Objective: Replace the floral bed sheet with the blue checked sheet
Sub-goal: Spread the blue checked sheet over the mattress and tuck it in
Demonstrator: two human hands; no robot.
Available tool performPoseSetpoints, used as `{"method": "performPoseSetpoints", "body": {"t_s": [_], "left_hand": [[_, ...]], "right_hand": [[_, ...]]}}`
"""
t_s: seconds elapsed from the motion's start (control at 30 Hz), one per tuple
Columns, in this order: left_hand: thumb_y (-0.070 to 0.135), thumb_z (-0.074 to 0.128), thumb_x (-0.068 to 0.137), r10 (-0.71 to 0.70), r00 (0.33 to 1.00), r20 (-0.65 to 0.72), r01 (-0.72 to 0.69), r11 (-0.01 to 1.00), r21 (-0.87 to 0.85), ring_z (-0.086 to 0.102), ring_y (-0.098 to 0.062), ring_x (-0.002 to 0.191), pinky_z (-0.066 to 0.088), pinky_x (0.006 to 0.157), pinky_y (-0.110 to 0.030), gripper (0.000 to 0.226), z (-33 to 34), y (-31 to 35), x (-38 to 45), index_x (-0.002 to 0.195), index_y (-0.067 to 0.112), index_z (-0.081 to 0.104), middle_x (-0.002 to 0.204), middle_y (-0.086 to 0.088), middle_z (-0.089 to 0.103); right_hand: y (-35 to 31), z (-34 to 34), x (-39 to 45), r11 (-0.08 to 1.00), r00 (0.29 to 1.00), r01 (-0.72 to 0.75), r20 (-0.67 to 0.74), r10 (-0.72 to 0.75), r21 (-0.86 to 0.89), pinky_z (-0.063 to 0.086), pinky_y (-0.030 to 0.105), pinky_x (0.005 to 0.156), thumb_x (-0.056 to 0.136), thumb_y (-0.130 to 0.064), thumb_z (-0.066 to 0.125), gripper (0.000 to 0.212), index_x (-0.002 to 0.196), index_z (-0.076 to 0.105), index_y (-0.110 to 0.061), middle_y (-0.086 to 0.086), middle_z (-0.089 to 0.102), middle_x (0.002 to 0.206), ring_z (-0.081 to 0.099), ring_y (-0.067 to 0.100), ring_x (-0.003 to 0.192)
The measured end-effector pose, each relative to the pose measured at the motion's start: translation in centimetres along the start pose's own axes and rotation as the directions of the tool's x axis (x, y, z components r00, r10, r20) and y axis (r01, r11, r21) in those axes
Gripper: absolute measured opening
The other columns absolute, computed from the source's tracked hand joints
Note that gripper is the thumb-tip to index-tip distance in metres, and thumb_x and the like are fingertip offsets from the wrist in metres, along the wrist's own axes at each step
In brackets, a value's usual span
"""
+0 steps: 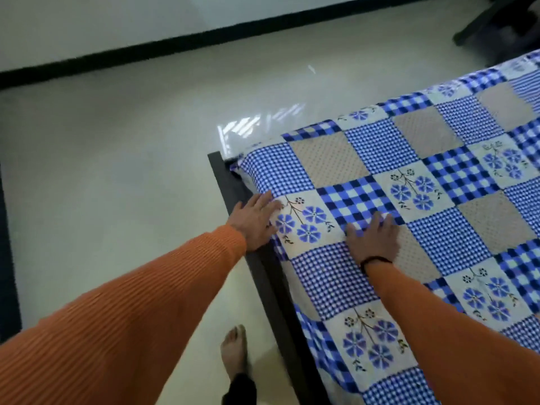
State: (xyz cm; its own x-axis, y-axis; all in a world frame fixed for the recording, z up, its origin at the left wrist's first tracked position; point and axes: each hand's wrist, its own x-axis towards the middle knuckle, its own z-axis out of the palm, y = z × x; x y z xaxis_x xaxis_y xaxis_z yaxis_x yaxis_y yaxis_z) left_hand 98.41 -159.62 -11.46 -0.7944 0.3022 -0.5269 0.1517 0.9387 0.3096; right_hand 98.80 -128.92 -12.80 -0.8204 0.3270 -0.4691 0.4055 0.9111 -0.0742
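Note:
The blue checked sheet (409,182), a patchwork of blue gingham, tan dotted squares and blue flower panels, covers the bed on the right. My left hand (255,220) lies flat with fingers spread at the sheet's side edge, over the dark bed frame (263,273). Further in on the sheet, my right hand (372,239) presses palm down with its fingers apart. Neither hand grips the cloth. Both arms wear orange ribbed sleeves. No floral sheet is in view.
Glossy pale floor tiles (131,171) fill the left, bounded by a black skirting line (146,48) at the wall. My bare foot (235,350) stands beside the frame. Dark furniture legs (496,21) show at the top right.

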Motion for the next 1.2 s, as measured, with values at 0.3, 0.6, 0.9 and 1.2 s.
{"method": "performPoseSetpoints", "body": {"t_s": [0.3, 0.6, 0.9, 1.2], "left_hand": [[0.045, 0.034, 0.106, -0.015, 1.0, -0.006, 0.015, 0.993, 0.117, -0.002, -0.026, 0.157, 0.013, 0.125, -0.056, 0.067, -5.7, -6.3, 0.0, 0.162, 0.024, 0.002, 0.17, -0.002, -0.002], [0.052, 0.039, 0.103, 0.052, 0.997, 0.055, -0.055, 0.997, 0.057, 0.008, -0.029, 0.156, 0.022, 0.122, -0.058, 0.08, -9.4, -4.1, 8.4, 0.161, 0.023, -0.008, 0.17, -0.005, -0.002], [0.054, 0.063, 0.093, 0.003, 0.979, 0.204, 0.063, 0.947, -0.315, 0.048, -0.036, 0.134, 0.041, 0.11, -0.047, 0.087, -12.3, -3.7, 20.8, 0.159, 0.016, 0.019, 0.152, -0.016, 0.042], [0.072, 0.082, 0.063, -0.044, 0.826, 0.562, 0.311, 0.867, -0.39, 0.06, -0.014, 0.116, 0.046, 0.104, -0.033, 0.083, -9.2, -11.4, 24.7, 0.128, 0.031, 0.051, 0.131, 0.006, 0.059]], "right_hand": [[-18.0, 3.8, -4.6, 0.67, 0.703, 0.709, 0.287, -0.651, -0.218, 0.006, 0.06, 0.123, 0.101, -0.056, 0.035, 0.069, 0.161, 0.017, -0.027, -0.002, -0.007, 0.17, -0.013, 0.035, 0.155], [-5.7, -0.4, -1.3, 0.982, 0.994, 0.062, -0.095, -0.045, 0.18, 0.025, 0.049, 0.123, 0.103, -0.05, 0.046, 0.068, 0.16, 0.022, -0.021, 0.005, 0.001, 0.17, 0.011, 0.031, 0.155], [-1.2, -1.2, 5.8, 0.804, 0.848, -0.501, -0.008, 0.531, 0.32, 0.016, 0.064, 0.12, 0.098, -0.067, 0.035, 0.075, 0.161, 0.01, -0.034, 0.004, -0.003, 0.17, -0.001, 0.044, 0.153], [-25.1, -4.4, 14.7, 0.999, 0.999, -0.022, -0.031, 0.023, 0.031, 0.001, 0.069, 0.117, 0.096, -0.069, 0.029, 0.073, 0.159, 0.019, -0.033, 0.008, -0.002, 0.17, -0.009, 0.042, 0.153]]}}
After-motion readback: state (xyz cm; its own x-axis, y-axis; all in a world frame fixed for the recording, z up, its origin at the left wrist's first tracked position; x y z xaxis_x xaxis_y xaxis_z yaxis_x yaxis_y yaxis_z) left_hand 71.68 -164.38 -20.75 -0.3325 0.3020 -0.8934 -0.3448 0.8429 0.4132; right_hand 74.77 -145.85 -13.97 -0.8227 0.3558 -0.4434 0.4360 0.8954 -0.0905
